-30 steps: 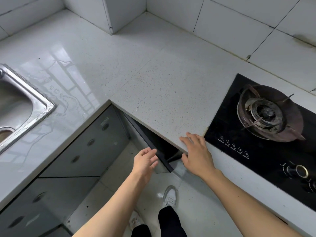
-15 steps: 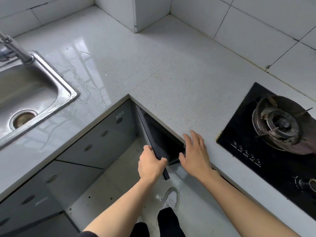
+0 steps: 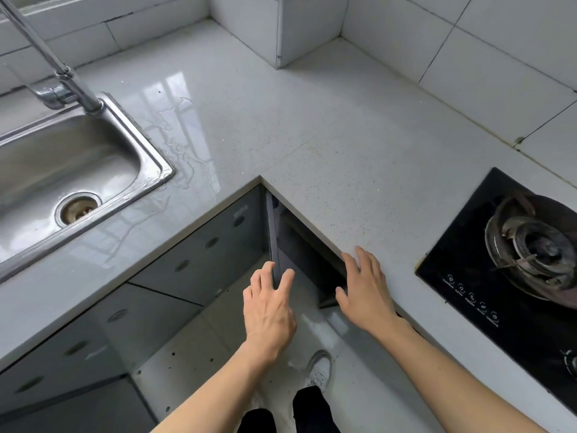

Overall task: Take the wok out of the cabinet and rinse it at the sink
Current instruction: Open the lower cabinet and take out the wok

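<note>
- The left hand [image 3: 268, 310] is spread loosely, its fingers on both sides of the free edge of the open cabinet door [image 3: 274, 242], touching it without a firm grasp.
- The right hand [image 3: 365, 289] lies open and flat on the edge of the countertop [image 3: 312, 135], holding nothing.
- The cabinet inside is dark; the wok cannot be seen there.
- The steel sink [image 3: 62, 170] with its faucet [image 3: 59, 79] is at the left, the gas stove [image 3: 515, 254] at the right.

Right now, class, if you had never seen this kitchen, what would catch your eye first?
Two bare hands at the counter's inner corner: the left hand has its fingers spread around the edge of an open dark cabinet door, while the right hand rests on the counter edge. A steel sink gleams at left; a black gas hob sits at right.
</note>
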The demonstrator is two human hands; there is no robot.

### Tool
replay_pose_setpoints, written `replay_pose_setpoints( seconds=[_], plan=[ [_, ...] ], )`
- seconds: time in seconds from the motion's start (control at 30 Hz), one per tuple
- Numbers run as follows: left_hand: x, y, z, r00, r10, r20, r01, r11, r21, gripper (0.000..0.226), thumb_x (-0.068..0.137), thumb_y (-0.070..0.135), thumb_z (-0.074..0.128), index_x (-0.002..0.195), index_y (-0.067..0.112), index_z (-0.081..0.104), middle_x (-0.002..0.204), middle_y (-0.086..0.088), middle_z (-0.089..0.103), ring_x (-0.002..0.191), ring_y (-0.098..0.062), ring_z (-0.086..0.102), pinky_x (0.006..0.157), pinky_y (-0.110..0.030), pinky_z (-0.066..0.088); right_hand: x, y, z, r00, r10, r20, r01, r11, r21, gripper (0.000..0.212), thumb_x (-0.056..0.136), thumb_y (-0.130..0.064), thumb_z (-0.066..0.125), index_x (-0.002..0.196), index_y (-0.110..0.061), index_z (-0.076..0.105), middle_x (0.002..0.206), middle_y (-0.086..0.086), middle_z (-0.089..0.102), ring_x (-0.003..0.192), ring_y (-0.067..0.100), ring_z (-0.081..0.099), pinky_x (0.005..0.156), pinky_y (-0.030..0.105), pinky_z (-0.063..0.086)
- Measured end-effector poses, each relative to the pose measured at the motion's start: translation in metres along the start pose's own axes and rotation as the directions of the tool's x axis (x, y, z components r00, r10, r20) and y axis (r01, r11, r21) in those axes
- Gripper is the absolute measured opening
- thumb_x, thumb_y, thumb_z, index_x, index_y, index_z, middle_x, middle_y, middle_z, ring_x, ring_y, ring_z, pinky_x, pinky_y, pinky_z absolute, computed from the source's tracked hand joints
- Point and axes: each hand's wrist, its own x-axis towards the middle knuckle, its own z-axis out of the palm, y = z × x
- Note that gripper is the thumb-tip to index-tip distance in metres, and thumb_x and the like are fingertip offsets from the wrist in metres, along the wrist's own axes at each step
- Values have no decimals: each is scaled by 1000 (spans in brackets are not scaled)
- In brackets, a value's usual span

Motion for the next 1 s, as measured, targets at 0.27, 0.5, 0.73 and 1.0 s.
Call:
replay_pose_setpoints(
  seconds=[0.27, 0.5, 0.73, 1.0],
  plan=[
    [-10, -47, -12, 995, 95, 13, -96, 992, 80, 48, 62, 17, 69, 109, 18, 61, 116, 1, 59, 99, -27, 54, 67, -37, 44, -1, 0, 0, 999, 2, 37, 0, 998, -58, 71, 90, -34, 55, 149, -12, 22, 159, 17, 8, 146, 33, 5, 116, 44, 21],
    [-12, -91, -24, 994, 102, 42, -108, 975, 194, 40, 63, 5, 62, 102, 14, 63, 110, -1, 61, 91, -29, 54, 63, -37, 38, -1, -3, -2, 999, 17, 30, -14, 996, -83, 75, 90, -33, 56, 150, -11, 17, 158, 18, 12, 145, 34, 9, 115, 44, 22],
    [-5, -131, -41, 995, 68, 69, -85, 956, 282, 63, 46, -17, 61, 107, -1, 61, 107, -14, 58, 79, -34, 51, 55, -40, 44, 7, -19, -2, 999, -37, -5, 37, 995, -94, 75, 87, -28, 60, 148, -6, 23, 155, 20, 21, 143, 35, 16, 114, 46, 26],
    [-1, -154, -47, 997, -68, 44, 54, 965, 257, 66, 57, -6, 63, 121, -5, 50, 123, -24, 50, 98, -38, 51, 72, -43, 51, 14, -36, 1, 1000, -30, -1, 29, 997, -76, 73, 88, -28, 60, 148, -8, 25, 154, 20, 22, 142, 35, 18, 112, 48, 28]
  ],
)
